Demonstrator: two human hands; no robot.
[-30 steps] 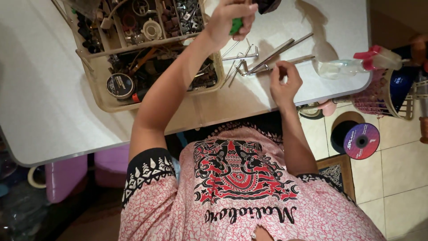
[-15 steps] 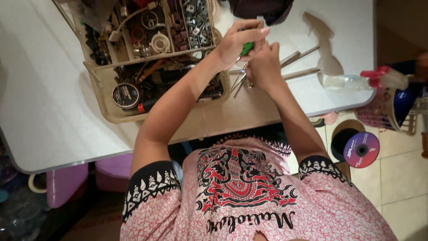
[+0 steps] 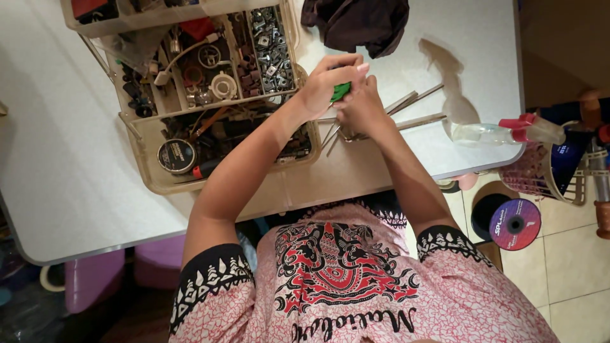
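Green tool: mostly covered by the left hand and right hand; its kind could not be told.
Metal rods: near ends hidden under the right hand.
Parts tray: far compartments cut off at the top edge; small contents too tiny to identify.
Dark cloth: cropped at the top edge.

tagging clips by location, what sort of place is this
Probably a home workspace, not a shop: a white table holding a compartment box of small hardware, loose metal rods by the hands, and a tiled floor with household baskets.
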